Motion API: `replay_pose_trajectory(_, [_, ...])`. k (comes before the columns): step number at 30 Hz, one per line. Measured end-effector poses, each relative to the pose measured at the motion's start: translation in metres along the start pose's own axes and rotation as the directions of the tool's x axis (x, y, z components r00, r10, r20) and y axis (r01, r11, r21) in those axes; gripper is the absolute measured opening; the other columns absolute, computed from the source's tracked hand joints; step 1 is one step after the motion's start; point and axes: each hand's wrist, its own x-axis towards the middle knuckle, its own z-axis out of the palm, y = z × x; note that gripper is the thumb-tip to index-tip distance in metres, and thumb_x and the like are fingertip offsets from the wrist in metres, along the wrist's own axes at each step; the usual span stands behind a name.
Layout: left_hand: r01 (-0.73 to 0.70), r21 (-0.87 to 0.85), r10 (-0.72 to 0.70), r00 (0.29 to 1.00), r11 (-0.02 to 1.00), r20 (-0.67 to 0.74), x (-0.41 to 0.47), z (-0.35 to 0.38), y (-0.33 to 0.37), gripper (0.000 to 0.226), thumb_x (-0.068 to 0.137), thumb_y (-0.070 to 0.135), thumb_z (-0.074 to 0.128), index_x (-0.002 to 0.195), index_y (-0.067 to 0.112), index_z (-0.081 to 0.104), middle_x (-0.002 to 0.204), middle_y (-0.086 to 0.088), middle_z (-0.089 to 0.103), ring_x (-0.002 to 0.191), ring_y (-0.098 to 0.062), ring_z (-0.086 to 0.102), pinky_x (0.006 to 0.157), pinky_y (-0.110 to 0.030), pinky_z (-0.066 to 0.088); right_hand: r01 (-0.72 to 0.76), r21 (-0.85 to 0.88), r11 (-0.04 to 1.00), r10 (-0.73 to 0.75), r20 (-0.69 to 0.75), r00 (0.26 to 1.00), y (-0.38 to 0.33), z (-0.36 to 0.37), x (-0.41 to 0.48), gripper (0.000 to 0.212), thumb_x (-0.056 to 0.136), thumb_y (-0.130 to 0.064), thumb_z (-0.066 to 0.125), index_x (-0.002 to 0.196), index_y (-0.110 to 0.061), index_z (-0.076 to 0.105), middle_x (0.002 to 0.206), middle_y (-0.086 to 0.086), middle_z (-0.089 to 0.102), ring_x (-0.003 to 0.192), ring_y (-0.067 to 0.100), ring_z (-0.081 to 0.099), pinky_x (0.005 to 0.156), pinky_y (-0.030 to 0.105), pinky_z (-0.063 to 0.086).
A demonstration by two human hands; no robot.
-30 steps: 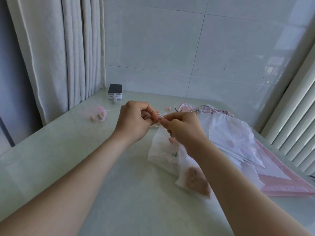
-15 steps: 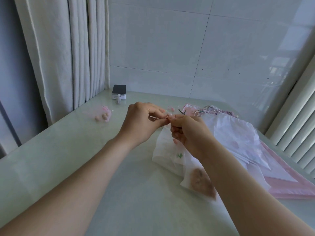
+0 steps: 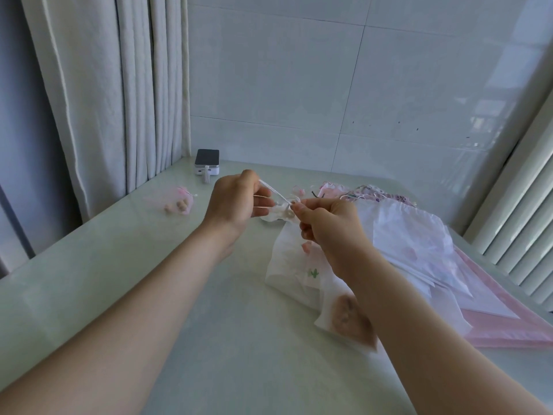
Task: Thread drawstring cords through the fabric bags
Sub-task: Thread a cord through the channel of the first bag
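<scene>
Hands, two, hover above the table (image 3: 209,339): left hand (image 3: 236,202) pinches one tight white cord (image 3: 273,190), right hand (image 3: 329,226) pinches the bunched top of one white bag (image 3: 293,265), with one pile of bags (image 3: 419,244) lying just beside it.

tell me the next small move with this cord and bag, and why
Probably pull the white cord leftward with the left hand: its strands run from the bunched mouth of the white bag, which the right hand pinches.

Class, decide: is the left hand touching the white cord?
Touching. Head view: the left hand pinches the white cord, which runs to the right hand.
</scene>
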Motion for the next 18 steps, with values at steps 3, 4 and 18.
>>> replay_pose_trajectory(3, [0.109, -0.241, -0.108, 0.994, 0.964, 0.017, -0.002, 0.002, 0.003, 0.035, 0.099, 0.01, 0.041, 0.065, 0.016, 0.045, 0.093, -0.016, 0.08, 0.085, -0.03, 0.079, 0.072, -0.038, 0.062, 0.068, -0.091, 0.993, -0.06, 0.096, 0.994, -0.001, 0.0, -0.004, 0.01, 0.092, -0.018, 0.079, 0.089, -0.009, 0.081, 0.061, 0.003, 0.059, 0.056, 0.018, 0.051, 0.062, 0.035, 0.046])
replay_pose_trajectory(4, [0.137, -0.303, -0.139, 0.99, 0.943, 0.015, -0.001, 0.002, 0.003, 0.031, 0.1, 0.011, 0.04, 0.07, 0.017, 0.041, 0.087, -0.012, 0.079, 0.086, -0.03, 0.079, 0.072, -0.038, 0.063, 0.108, -0.134, 0.985, -0.089, 0.139, 0.986, -0.003, -0.001, -0.005, 0.008, 0.092, -0.019, 0.079, 0.09, -0.011, 0.082, 0.062, 0.004, 0.061, 0.057, 0.018, 0.053, 0.06, 0.033, 0.047])
replay_pose_trajectory(18, [0.127, -0.148, -0.158, 0.962, 0.981, -0.223, 0.007, 0.0, -0.002, 0.021, 0.094, 0.008, 0.031, 0.076, 0.018, 0.034, 0.046, 0.008, 0.028, 0.045, -0.017, 0.023, 0.047, -0.028, 0.035, 0.306, -0.649, 0.696, -0.275, 0.152, 0.949, -0.004, 0.009, -0.006, 0.017, 0.089, -0.009, 0.067, 0.081, -0.016, 0.08, 0.059, -0.014, 0.062, 0.071, 0.006, 0.06, 0.065, 0.021, 0.043])
